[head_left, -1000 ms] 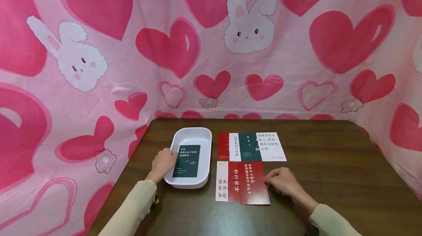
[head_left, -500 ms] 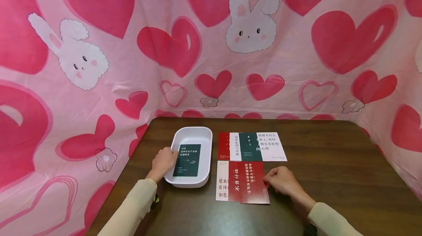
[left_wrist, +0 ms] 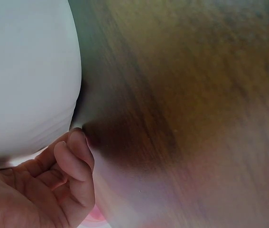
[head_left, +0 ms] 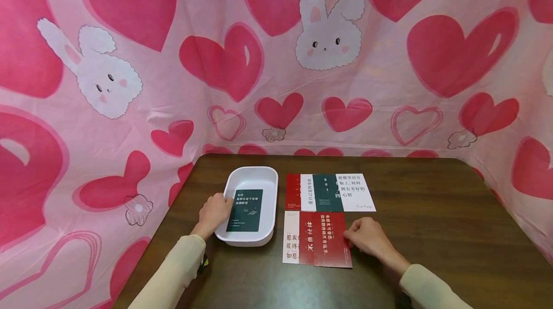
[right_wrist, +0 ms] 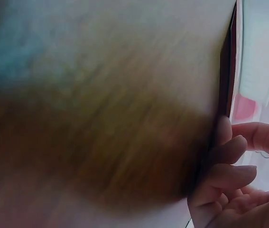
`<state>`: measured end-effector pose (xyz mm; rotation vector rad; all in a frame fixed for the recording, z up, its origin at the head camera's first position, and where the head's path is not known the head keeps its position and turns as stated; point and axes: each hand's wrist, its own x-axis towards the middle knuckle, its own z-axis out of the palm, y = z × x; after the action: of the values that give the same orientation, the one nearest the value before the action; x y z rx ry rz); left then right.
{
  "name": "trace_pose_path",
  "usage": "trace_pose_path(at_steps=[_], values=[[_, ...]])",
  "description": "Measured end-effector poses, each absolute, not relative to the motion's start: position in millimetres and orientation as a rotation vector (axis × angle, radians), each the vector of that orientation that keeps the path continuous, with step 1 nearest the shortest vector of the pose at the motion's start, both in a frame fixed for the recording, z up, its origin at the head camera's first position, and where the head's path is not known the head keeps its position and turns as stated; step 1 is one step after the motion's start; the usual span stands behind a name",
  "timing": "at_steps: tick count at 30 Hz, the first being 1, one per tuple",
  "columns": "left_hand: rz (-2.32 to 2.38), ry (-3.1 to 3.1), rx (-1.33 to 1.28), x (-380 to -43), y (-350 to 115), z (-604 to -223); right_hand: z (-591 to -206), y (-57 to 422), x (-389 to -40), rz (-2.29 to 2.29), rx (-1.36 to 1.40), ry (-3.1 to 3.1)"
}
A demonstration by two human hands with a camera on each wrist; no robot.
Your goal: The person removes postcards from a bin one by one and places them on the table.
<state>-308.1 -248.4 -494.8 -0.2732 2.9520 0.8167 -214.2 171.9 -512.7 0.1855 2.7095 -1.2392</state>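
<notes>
A white plastic tray stands on the left of the table, a dark green printed card lying in it. Its left rim is gripped by my left hand, whose curled fingers show beneath the edge in the left wrist view. My right hand pinches the right edge of a red postcard, the rightmost of the near row. That postcard lies flush beside or partly over another red card, with a white card further left. The right fingertips meet the card edge low at the tabletop.
Behind the near row lies a second row of overlapping cards: red, white, green and white. They rest on a brown wooden table. Pink heart-patterned cloth hangs round its back and sides.
The right hand and the red postcard it pinches have shifted very slightly left. The left hand and the tray stay in place.
</notes>
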Motion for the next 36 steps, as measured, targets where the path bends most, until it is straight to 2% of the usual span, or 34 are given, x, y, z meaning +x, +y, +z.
trace_pose_path(at_steps=[36], values=[[0.826, 2.943, -0.251, -307.8, -249.1, -494.0, -512.6, 170.6, -223.1, -1.106, 0.211, 2.693]])
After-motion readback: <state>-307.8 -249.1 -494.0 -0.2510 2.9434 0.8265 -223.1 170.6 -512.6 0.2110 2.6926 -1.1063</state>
